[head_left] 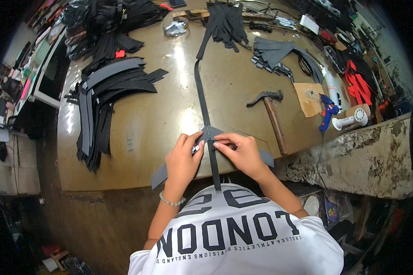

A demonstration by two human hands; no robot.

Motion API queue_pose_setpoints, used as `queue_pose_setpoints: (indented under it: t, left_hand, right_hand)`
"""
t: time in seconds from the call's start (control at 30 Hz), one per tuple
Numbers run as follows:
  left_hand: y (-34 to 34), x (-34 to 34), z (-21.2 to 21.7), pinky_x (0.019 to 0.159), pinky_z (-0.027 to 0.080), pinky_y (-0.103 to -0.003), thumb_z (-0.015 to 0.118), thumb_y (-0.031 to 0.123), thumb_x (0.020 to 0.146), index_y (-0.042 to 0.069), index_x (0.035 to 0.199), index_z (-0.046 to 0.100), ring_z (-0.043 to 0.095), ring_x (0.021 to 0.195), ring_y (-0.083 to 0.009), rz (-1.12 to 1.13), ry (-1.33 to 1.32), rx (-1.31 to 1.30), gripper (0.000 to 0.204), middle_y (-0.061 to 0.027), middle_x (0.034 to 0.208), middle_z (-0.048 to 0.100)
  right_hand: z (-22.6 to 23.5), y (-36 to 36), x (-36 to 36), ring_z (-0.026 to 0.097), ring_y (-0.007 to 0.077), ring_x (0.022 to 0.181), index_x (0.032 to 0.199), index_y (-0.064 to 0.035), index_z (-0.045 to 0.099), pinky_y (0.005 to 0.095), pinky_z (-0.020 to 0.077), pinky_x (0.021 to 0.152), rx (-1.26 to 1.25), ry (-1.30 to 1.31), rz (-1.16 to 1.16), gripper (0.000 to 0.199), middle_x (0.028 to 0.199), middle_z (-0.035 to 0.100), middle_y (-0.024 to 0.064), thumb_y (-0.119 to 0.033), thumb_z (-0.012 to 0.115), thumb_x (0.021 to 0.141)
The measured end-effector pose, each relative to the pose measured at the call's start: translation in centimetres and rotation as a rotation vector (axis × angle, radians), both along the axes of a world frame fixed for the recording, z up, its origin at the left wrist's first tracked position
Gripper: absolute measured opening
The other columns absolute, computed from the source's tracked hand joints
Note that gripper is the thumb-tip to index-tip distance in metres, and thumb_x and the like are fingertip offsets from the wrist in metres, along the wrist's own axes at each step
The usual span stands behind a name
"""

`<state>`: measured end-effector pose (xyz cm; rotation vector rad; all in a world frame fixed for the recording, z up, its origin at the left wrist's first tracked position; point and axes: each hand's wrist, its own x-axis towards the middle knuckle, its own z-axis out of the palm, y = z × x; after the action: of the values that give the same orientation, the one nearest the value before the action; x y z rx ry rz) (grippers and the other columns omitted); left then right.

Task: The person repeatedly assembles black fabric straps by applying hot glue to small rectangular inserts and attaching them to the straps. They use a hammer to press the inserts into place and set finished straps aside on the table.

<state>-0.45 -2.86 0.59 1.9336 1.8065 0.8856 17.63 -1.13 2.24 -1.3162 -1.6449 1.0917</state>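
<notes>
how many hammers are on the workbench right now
1. The hammer lies on the brown workbench, just right of the long black strap and up-right of the right hand. Others may hide under the strap piles.

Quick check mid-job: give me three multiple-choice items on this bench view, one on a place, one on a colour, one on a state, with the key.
1. Where does the hammer lie?
A. to the right of the hands
B. to the left of the hands
C. on the floor

2. What colour is the glue gun?
A. red
B. blue
C. green

3. What are the left hand and right hand doing?
A. resting apart on bare table
B. holding the hammer
C. both pressing on the grey curved piece where the black strap crosses it

Key: 1 A, the hammer lies on the table right of both hands. 2 B, its body is blue. 3 C, the fingers of both hands meet on the piece at the strap.
</notes>
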Motion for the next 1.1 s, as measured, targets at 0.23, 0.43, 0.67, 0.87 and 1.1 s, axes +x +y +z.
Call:
queue_pose_setpoints:
  t: [0.23,0.43,0.67,0.87,1.1]
  left_hand:
    - [0.1,0.1,-0.7,0.056,0.05,-0.036,0.07,0.021,0.087,0.015,0.109,0.071,0.062,0.064,-0.0247,0.011,0.013,0.082,0.023,-0.0047,0.082,0.059]
    - [-2.6,-1.3,0.0,0.05,0.046,-0.032,0.072,0.013,0.083,0.016,0.106,0.072,0.058,0.057,-0.02,-0.156,-0.161,0.252,0.022,-0.0043,0.067,0.054]
    - [-5.0,-1.1,0.8,0.05,0.045,-0.031,0.076,0.015,0.074,0.018,0.109,0.069,0.057,0.058,-0.0171,-0.375,0.103,0.116,0.036,-0.0011,0.071,0.054]
    - [-2.2,-1.5,1.2,0.055,0.05,-0.033,0.083,0.021,0.065,0.017,0.102,0.068,0.064,0.065,-0.0185,-0.396,-0.008,0.056,0.04,-0.0007,0.079,0.06]
    - [0.8,-0.7,-0.2,0.06,0.052,-0.031,0.08,0.007,0.073,0.01,0.093,0.07,0.066,0.07,-0.0213,-0.178,-0.061,0.103,0.022,-0.006,0.079,0.066]
  right_hand:
    - [-2.5,1.0,-0.5,0.063,0.0283,0.081,0.094,-0.0021,0.071,0.0377,0.0509,0.072,0.271,-0.161,-0.08,0.013,0.088,0.067,0.011,-0.007,0.073,0.082]
    - [-2.6,2.1,-0.6,0.064,0.0258,0.076,0.097,-0.0023,0.07,0.0361,0.0511,0.068,0.225,-0.216,-0.03,0.017,0.086,0.066,0.0109,-0.012,0.074,0.083]
    - [-1.9,3.0,-0.6,0.064,0.0266,0.072,0.096,-0.0029,0.069,0.0368,0.0502,0.066,0.151,-0.279,0.0,0.019,0.082,0.065,0.0122,-0.015,0.075,0.083]
    - [-1.7,3.3,-0.5,0.063,0.0282,0.07,0.093,-0.0028,0.068,0.038,0.0497,0.064,0.118,-0.318,0.018,0.02,0.078,0.064,0.0123,-0.019,0.075,0.083]
    - [-1.8,3.4,-0.3,0.063,0.0286,0.07,0.09,-0.0031,0.067,0.0384,0.0494,0.064,0.102,-0.305,0.022,0.021,0.077,0.064,0.0121,-0.02,0.076,0.082]
